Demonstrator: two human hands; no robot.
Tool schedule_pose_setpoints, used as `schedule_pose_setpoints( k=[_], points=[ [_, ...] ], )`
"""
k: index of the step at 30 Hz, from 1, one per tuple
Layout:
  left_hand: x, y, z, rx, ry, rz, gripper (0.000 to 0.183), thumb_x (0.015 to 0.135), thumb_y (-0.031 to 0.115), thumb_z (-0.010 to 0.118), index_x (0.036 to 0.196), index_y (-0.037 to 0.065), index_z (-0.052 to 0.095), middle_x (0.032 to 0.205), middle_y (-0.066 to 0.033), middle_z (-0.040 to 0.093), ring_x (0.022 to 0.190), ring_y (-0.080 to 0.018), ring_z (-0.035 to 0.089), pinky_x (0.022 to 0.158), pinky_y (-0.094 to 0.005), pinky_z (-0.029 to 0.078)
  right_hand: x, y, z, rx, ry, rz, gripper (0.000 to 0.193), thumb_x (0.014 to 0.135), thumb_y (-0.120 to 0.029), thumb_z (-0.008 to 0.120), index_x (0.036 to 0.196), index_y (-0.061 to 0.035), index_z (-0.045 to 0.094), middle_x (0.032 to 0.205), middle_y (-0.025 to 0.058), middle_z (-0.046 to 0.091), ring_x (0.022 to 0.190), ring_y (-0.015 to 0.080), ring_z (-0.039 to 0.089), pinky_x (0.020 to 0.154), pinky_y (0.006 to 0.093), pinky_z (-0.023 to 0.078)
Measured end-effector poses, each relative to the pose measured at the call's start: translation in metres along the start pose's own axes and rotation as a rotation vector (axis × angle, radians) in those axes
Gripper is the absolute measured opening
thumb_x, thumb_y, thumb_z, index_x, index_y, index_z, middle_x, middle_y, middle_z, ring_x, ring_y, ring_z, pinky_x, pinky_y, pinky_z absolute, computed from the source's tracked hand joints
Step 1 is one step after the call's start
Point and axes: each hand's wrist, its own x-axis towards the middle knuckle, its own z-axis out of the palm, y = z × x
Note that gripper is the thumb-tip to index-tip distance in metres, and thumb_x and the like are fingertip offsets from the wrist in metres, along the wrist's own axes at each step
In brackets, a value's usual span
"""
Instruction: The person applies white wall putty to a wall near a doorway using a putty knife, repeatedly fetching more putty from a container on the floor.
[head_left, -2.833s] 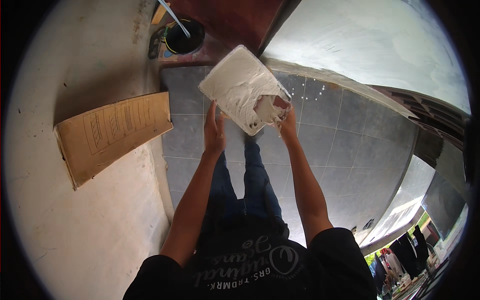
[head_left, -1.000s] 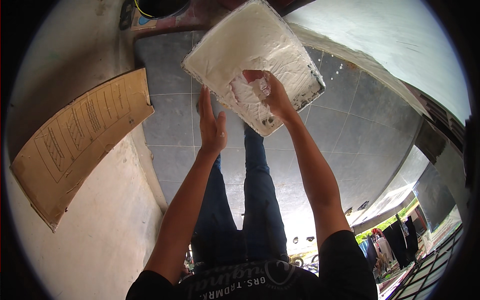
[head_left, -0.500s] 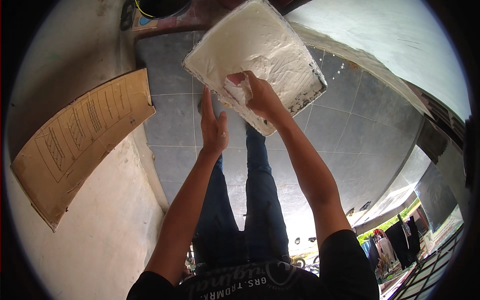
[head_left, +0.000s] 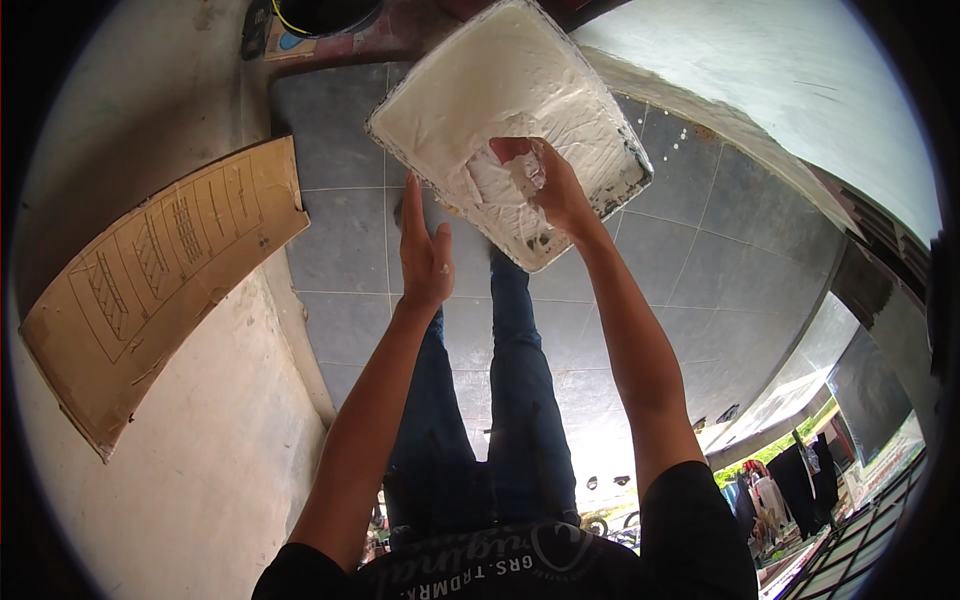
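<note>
A square tub (head_left: pixel 392 143) full of thick white paste (head_left: pixel 470 90) stands in front of me, one corner toward my legs. Its rim is crusted with dried white and dark flecks. My right hand (head_left: pixel 560 190) is over the near part of the paste, fingers closed round a flat reddish piece (head_left: pixel 510 148) smeared with white; its kind cannot be made out. Beside the fingers the paste surface is scraped and rough. My left hand (head_left: pixel 425 255) is held upright by the tub's near left side, fingers straight and thumb apart. Its fingertips reach the rim; whether they touch is unclear.
Grey floor tiles (head_left: pixel 340 240) lie under the tub and my feet. A cardboard sheet (head_left: pixel 170 270) with printed drawings leans along the left wall. A black bucket (head_left: pixel 325 15) stands at the far left. A pale wall (head_left: pixel 780 90) rises at the right, with hanging clothes (head_left: pixel 790 490) farther off.
My right hand has moved a little to the right across the paste with the reddish piece, uncovering more scraped surface. My left hand and the tub have hardly moved.
</note>
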Motion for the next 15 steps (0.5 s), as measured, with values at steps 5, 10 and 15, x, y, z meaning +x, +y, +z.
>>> schedule_pose_setpoints(
  k=[5,10,15],
  points=[
    [-0.004,-0.003,-0.002,0.006,-0.006,0.000,0.070,0.097,0.041,0.034,0.146,-0.006,0.017,0.150,-0.0269,0.023,0.138,-0.0410,0.026,0.113,-0.0451,0.021,-0.002,-0.029,0.000,-0.135,-0.035,-0.005,0.053,0.075,0.005,0.060,0.126,0.0033,0.046,0.106,0.0236,0.063,0.100,0.0364,0.061,0.084,0.0380,0.047],
    [-0.002,0.002,0.001,0.014,0.008,0.024,0.070,0.097,0.042,0.035,0.146,-0.006,0.018,0.150,-0.0267,0.024,0.138,-0.0410,0.027,0.113,-0.0453,0.021,-0.006,-0.054,0.016,-0.238,-0.112,-0.135,0.052,0.070,0.009,0.055,0.120,0.0037,0.042,0.104,0.0255,0.063,0.097,0.0454,0.058,0.078,0.0469,0.047],
    [-0.002,0.008,0.002,0.017,0.013,0.032,0.069,0.098,0.041,0.035,0.146,-0.006,0.019,0.150,-0.0265,0.025,0.138,-0.0409,0.027,0.113,-0.0453,0.021,-0.006,-0.047,0.027,-0.277,-0.092,-0.154,0.048,0.069,0.011,0.054,0.116,0.0031,0.043,0.106,0.0247,0.063,0.096,0.0447,0.059,0.078,0.0474,0.048]
  ],
)
